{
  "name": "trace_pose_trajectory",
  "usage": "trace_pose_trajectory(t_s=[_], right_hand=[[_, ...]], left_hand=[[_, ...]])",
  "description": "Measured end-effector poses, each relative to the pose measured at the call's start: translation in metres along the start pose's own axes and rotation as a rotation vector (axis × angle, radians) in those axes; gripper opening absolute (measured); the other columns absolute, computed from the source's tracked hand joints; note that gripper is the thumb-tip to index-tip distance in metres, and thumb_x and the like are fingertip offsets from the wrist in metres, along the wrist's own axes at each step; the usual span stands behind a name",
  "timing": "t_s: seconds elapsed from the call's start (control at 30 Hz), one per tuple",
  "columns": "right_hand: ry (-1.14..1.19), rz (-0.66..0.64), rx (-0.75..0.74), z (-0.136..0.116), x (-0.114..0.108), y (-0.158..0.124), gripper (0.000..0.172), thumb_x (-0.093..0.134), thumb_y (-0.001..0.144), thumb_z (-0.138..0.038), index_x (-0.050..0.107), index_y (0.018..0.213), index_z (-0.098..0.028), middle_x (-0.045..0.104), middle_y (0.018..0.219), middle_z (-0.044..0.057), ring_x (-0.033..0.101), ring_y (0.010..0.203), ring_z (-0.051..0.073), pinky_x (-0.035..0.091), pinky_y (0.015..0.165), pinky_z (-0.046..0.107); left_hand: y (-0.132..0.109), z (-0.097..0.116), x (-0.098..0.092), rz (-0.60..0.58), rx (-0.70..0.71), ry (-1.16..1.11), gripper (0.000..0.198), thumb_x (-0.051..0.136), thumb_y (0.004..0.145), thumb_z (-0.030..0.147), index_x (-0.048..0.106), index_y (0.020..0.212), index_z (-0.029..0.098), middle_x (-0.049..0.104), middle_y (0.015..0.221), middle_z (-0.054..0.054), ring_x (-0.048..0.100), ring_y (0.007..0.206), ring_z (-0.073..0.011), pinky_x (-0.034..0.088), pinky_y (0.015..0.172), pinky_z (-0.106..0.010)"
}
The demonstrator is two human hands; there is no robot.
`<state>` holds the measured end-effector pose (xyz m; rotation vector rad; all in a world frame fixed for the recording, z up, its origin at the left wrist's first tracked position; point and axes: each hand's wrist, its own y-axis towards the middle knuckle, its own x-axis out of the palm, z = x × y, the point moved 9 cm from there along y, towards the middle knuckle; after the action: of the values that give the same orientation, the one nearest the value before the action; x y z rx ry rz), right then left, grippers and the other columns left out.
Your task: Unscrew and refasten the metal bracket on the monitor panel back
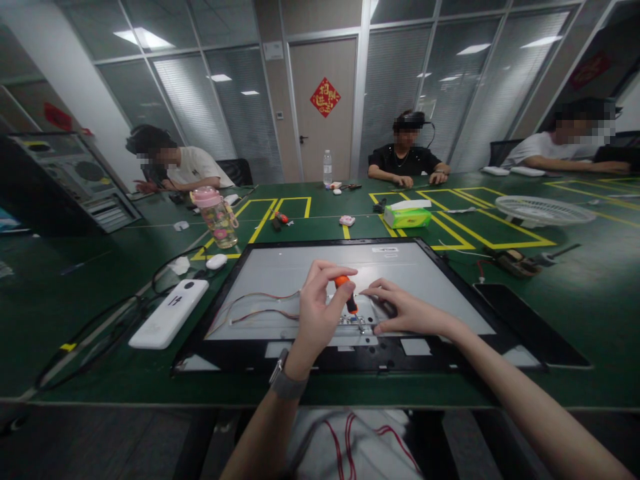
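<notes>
A flat display panel (440,280) in a black frame lies face down on the green table in front of me. My left hand (316,312) is closed round a small orange-handled screwdriver (346,292), whose tip points down at a metal part near the panel's lower middle. My right hand (405,311) rests on the panel just right of the screwdriver, fingers curled and pressed on a small dark piece. Thin red and white wires (260,308) run across the panel's left half.
A white device (169,313) and black cables (100,333) lie left of the panel. A dark slab (530,320) lies to its right. Farther back stand a pink-lidded bottle (218,217), a green tissue box (407,215), a white fan grille (545,211). Three people sit at the far side.
</notes>
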<state>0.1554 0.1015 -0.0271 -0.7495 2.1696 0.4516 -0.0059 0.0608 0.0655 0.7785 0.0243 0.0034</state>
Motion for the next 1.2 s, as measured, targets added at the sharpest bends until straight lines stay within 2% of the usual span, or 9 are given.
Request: trace_pose_trajectory(t_s=[0.13,0.33,0.5,0.67,0.87,1.03,1.2], right_hand=[[0.007,0.001,-0.004,-0.0010,-0.0002,-0.0005,0.071,0.074,0.073,-0.051,0.051,0.135,-0.023,0.047,0.122,0.009,0.051,0.106,0.026,0.046,0.091,0.037],[-0.001,-0.005,0.007,-0.0010,0.0004,-0.0011,0.071,0.073,0.074,-0.050,0.050,0.135,-0.020,0.046,0.122,0.010,0.051,0.101,0.025,0.047,0.085,0.035],[0.000,-0.005,0.010,-0.0011,0.0007,-0.0011,0.071,0.073,0.073,-0.050,0.051,0.134,-0.020,0.047,0.120,0.009,0.052,0.096,0.023,0.047,0.083,0.035],[0.004,0.000,0.006,-0.0017,-0.0002,-0.0006,0.071,0.074,0.073,-0.051,0.051,0.134,-0.021,0.047,0.120,0.009,0.052,0.095,0.023,0.047,0.082,0.034],[0.017,0.003,0.013,0.0002,-0.0001,-0.0017,0.071,0.074,0.073,-0.052,0.051,0.134,-0.024,0.047,0.121,0.008,0.053,0.094,0.023,0.048,0.081,0.034],[0.027,0.003,0.007,-0.0010,0.0000,-0.0012,0.072,0.074,0.072,-0.052,0.051,0.134,-0.025,0.048,0.121,0.008,0.051,0.103,0.025,0.046,0.088,0.036],[0.018,0.005,0.015,-0.0009,-0.0001,-0.0007,0.071,0.075,0.072,-0.051,0.052,0.133,-0.024,0.048,0.120,0.008,0.052,0.100,0.025,0.047,0.087,0.036]], left_hand=[[-0.0001,-0.0044,0.0035,-0.028,-0.083,-0.069,0.026,0.044,0.097,0.028,0.066,0.109,0.020,0.061,0.096,-0.007,0.059,0.090,-0.0176,0.048,0.080,-0.030],[0.0005,0.0014,0.0007,-0.003,-0.007,0.046,0.021,0.060,0.090,0.031,0.071,0.105,0.022,0.056,0.093,-0.005,0.056,0.088,-0.0169,0.046,0.081,-0.029],[0.0008,-0.0029,0.0036,-0.032,-0.066,-0.020,0.029,0.042,0.098,0.027,0.066,0.113,0.021,0.061,0.097,-0.006,0.059,0.092,-0.0172,0.046,0.083,-0.029],[0.0009,0.0000,0.0001,0.007,-0.023,0.044,0.020,0.059,0.090,0.031,0.072,0.103,0.023,0.057,0.094,-0.005,0.057,0.090,-0.0172,0.046,0.081,-0.029],[0.0000,-0.0040,0.0020,-0.014,-0.074,-0.028,0.028,0.044,0.097,0.029,0.068,0.111,0.022,0.062,0.095,-0.006,0.060,0.094,-0.0184,0.046,0.084,-0.031],[0.0010,0.0003,-0.0022,0.031,-0.027,0.042,0.018,0.059,0.090,0.031,0.073,0.099,0.023,0.057,0.091,-0.005,0.057,0.087,-0.0171,0.046,0.079,-0.029],[0.0011,-0.0018,0.0016,-0.017,-0.065,-0.003,0.028,0.043,0.098,0.028,0.069,0.107,0.022,0.061,0.096,-0.006,0.059,0.091,-0.0179,0.046,0.081,-0.030]])
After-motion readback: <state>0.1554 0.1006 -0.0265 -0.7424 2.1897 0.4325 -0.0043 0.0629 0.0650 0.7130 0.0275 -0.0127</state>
